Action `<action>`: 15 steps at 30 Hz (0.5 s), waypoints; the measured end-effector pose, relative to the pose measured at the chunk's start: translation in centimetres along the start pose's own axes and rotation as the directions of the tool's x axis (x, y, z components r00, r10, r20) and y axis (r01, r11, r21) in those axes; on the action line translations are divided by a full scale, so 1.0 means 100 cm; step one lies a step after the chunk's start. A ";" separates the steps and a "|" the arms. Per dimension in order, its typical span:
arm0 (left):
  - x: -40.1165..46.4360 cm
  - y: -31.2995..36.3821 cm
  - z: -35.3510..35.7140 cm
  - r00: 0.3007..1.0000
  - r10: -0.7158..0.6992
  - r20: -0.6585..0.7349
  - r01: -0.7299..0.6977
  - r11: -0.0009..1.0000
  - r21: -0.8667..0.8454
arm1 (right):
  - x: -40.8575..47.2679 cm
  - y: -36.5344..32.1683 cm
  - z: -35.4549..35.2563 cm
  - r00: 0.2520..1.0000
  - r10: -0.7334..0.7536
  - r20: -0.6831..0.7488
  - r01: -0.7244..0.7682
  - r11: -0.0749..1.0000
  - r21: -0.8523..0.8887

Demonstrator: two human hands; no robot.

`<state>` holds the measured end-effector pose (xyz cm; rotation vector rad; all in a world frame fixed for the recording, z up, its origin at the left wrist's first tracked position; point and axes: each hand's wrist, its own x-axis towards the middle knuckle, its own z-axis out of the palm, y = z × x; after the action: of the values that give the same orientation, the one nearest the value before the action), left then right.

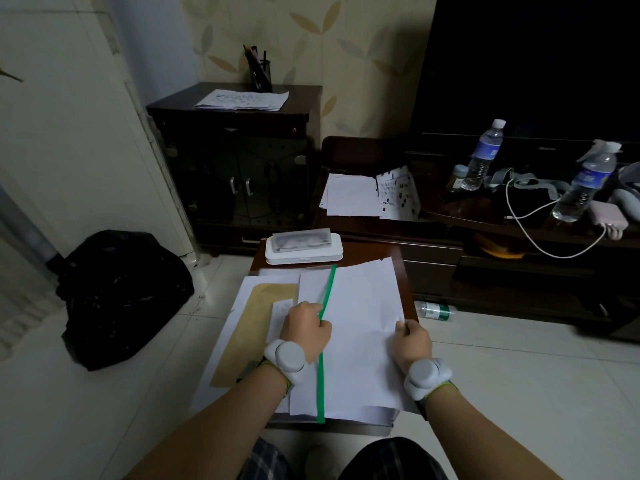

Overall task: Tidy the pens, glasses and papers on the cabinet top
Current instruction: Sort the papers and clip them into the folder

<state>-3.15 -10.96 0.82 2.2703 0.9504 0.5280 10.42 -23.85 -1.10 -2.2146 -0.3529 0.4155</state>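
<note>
A loose pile of white papers with a green strip along one sheet's edge covers the small brown cabinet top in front of me. A tan envelope lies under the pile at the left. My left hand pinches the green strip near its middle. My right hand grips the right edge of the top white sheet. A white glasses case with glasses inside sits at the far edge of the top. Pens stand in a dark holder on the tall cabinet behind.
More sheets lie on the tall dark cabinet. Papers, two water bottles and a white cable sit on the low TV stand at right. A black bag and a fallen bottle are on the tiled floor.
</note>
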 end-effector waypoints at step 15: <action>0.003 0.009 -0.002 1.000 -0.028 -0.011 0.028 1.000 0.010 | -0.009 -0.023 0.037 0.993 -0.042 0.111 0.044 0.999 -0.013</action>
<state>-2.61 -11.16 1.60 2.2617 0.9903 0.5252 7.86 -20.26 -1.33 -2.1996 -0.4632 0.5149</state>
